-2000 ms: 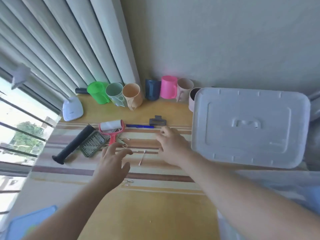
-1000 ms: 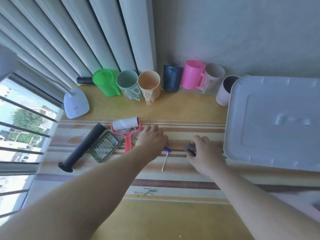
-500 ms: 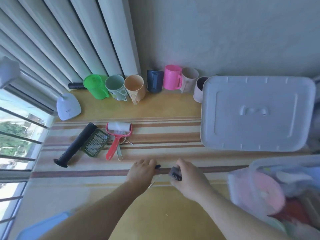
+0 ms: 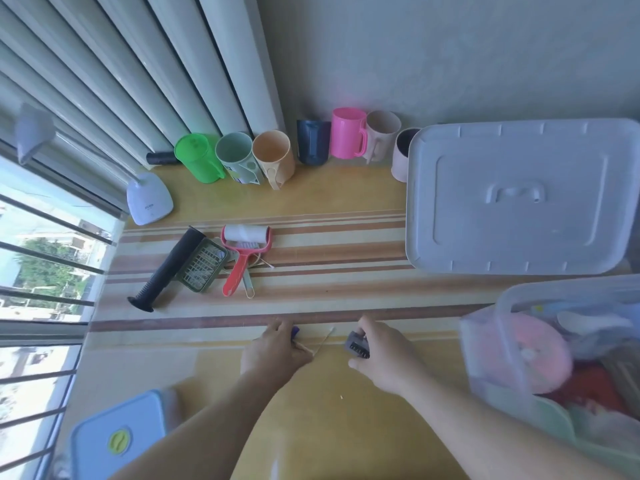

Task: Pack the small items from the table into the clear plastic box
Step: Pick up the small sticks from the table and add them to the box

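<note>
— Lying near the desk (image 4: 346, 188) edge, what is held?
— A dark hair clip (image 4: 357, 345) is pinched in the right hand (image 4: 384, 358); a blue-tipped pen (image 4: 295, 330) and thin sticks (image 4: 320, 342) are clutched in the left hand (image 4: 273, 351).
— And the clear plastic box (image 4: 554, 362)?
— It is seen just right of the hands, already filled with items. Its white lid (image 4: 519, 199) is laid behind it; a lint roller (image 4: 244, 251), grater (image 4: 202, 268) and mugs (image 4: 346, 136) are left farther back.

Counter (image 4: 346, 188): yellow, with brown and cream stripes mid-frame. Mugs at top: green (image 4: 197, 157), pale grey-green (image 4: 235, 157), peach (image 4: 272, 155), navy (image 4: 313, 142), pink (image 4: 348, 136), beige (image 4: 382, 135). Lint roller (image 4: 244, 252): red frame, white roll. Black handle (image 4: 166, 270) at left. Lid (image 4: 519, 195), upper right: pale grey. Clip (image 4: 356, 344) in right hand (image 4: 384, 358): dark grey.
</note>
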The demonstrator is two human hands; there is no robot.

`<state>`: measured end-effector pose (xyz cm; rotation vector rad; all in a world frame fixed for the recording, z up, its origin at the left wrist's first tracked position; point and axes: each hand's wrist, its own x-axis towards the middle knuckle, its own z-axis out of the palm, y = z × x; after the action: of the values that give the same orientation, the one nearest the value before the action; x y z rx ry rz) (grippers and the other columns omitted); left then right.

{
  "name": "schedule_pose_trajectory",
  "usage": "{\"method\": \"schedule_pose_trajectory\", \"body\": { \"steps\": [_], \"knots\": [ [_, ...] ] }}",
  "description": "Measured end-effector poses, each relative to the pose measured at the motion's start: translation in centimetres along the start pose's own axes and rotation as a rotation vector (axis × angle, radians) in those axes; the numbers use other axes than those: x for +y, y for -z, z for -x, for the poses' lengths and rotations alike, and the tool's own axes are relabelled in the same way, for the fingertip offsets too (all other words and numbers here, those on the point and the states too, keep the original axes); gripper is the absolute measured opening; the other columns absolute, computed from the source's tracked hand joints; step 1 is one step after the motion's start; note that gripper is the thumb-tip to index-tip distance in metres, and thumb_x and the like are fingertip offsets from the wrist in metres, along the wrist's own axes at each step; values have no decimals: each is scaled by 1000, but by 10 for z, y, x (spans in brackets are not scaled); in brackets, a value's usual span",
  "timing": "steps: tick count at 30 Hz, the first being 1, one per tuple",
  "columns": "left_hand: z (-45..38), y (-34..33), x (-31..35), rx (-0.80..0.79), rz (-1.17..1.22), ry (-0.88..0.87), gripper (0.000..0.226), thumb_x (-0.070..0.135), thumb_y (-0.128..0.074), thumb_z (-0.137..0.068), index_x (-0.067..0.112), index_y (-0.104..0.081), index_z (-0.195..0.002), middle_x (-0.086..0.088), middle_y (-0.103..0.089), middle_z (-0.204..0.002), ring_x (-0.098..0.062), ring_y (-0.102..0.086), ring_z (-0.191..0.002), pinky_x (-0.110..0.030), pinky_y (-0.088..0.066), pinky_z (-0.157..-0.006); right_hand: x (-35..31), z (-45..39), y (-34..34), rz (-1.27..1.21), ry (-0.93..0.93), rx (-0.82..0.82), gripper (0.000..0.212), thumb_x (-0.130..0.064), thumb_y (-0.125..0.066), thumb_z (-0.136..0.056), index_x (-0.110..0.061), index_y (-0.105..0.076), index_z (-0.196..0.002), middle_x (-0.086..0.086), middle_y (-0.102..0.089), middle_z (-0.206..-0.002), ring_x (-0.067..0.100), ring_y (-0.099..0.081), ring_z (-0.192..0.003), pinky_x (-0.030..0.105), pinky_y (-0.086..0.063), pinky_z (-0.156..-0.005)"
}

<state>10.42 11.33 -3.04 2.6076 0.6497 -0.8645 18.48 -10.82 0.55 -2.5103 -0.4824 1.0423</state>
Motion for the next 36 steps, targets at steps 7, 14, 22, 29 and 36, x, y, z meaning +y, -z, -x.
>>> {"method": "schedule_pose_trajectory", "body": {
  "steps": [7,14,22,29,36],
  "knots": [
    [-6,-1,1,32,-97,-40,12,43,-55,-94,34,-60,-100,6,-58,-99,-25,-61,-84,-33,-52,-68,15,1,-18,232,-6,-51,33,-19,-69,-93,-32,-44,-111,-3,-48,-117,22,-46,-101,39,-48,-84],
    [-16,-6,-13,59,-337,-257,24,49,-53,-102,31,-62,-112,5,-48,-117,-23,-64,-92,-37,-52,-65,-16,-9,-26,372,102,-23,34,-20,-73,-90,-26,-51,-116,-1,-51,-107,22,-54,-82,33,-43,-66],
    [-7,-17,-35,58,-363,-237,20,43,-47,-104,29,-61,-109,7,-53,-110,-22,-67,-86,-36,-54,-65,-43,-26,-31,506,144,-1,39,-1,-58,-90,-29,-61,-117,10,-36,-135,31,-42,-93,40,-43,-75],
    [5,-19,-38,77,-142,-127,26,43,-37,-107,22,-53,-109,4,-53,-103,-26,-62,-85,-36,-45,-63,-36,-31,-39,575,101,3,27,-5,-65,-89,-23,-66,-108,8,-46,-130,31,-44,-110,42,-43,-87],
    [33,-25,-65,14,-121,-48,24,55,-48,-100,33,-58,-105,9,-57,-91,-21,-57,-80,-32,-44,-64,-40,-33,-38,767,85,-150,30,-7,-64,-90,-24,-72,-113,4,-59,-122,32,-46,-121,43,-41,-97]
  ]
}}
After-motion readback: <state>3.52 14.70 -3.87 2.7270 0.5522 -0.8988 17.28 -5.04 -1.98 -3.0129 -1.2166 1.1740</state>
